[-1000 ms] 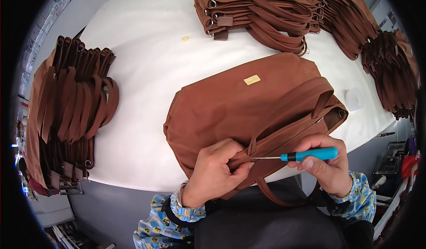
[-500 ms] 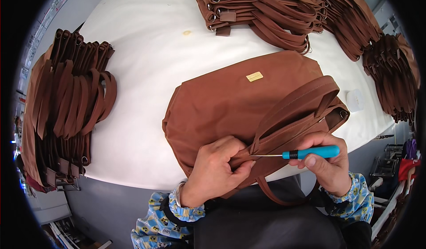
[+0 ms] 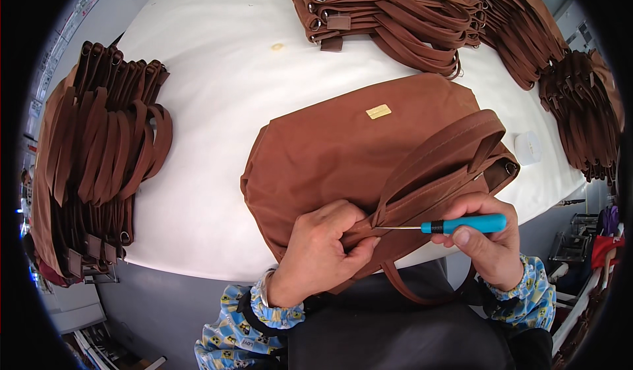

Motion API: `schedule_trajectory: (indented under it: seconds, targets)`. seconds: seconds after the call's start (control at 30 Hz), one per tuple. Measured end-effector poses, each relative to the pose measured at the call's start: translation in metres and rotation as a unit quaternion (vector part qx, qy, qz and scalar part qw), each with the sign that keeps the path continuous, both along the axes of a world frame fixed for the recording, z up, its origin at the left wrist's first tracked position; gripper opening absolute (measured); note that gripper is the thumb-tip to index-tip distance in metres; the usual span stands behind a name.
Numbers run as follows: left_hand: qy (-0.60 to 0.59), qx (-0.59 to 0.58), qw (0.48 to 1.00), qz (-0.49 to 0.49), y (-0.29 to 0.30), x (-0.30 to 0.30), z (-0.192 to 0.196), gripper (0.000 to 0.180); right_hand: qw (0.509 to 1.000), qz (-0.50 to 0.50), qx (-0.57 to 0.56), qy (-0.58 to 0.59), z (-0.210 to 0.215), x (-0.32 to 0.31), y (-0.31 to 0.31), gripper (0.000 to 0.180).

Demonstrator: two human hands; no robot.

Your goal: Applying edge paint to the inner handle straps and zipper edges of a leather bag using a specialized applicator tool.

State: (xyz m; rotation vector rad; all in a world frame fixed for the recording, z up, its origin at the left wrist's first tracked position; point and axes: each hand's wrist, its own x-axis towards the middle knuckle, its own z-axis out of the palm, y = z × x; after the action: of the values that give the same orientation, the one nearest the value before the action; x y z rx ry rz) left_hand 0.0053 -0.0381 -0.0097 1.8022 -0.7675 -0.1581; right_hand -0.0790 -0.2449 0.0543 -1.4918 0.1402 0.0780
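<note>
A brown fabric handbag (image 3: 323, 152) lies on the white-covered table, its opening edge toward me and a small gold plate (image 3: 379, 112) on its side. My left hand (image 3: 326, 248) pinches the bag's edge beside the base of the upper handle (image 3: 438, 146). In my right hand (image 3: 484, 238) is an awl (image 3: 471, 224) with a teal handle and a thin metal shaft. The shaft points left, and its tip meets the bag at the handle base, close to my left fingers. Whether the tip pierces the material cannot be made out. A second handle (image 3: 402, 287) hangs over the table edge toward my lap.
Stacked brown bags (image 3: 105, 146) stand at the left table edge. Another stack (image 3: 389, 11) lies at the back, with more bags (image 3: 580, 113) at the far right. A small clear container (image 3: 527, 148) sits right of the handbag on the white table cover (image 3: 204, 106).
The awl and my right hand have shifted very slightly; the tip stays at the handle base. My left hand keeps its pinch on the bag.
</note>
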Motion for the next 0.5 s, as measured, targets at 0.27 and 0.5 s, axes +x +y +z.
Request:
schedule_trajectory:
  seconds: [0.27, 0.5]
  targets:
    - [-0.001, 0.027, 0.999, -0.020, 0.0028, 0.0012, 0.0029, 0.020, 1.000, 0.010, -0.012, 0.007, 0.0077, 0.0009, 0.0031, 0.020]
    - [-0.004, -0.004, 1.000, 0.002, 0.0004, -0.0017, 0.0015, 0.019, 1.000, 0.013, -0.025, 0.002, 0.0060, -0.0024, 0.0057, 0.020]
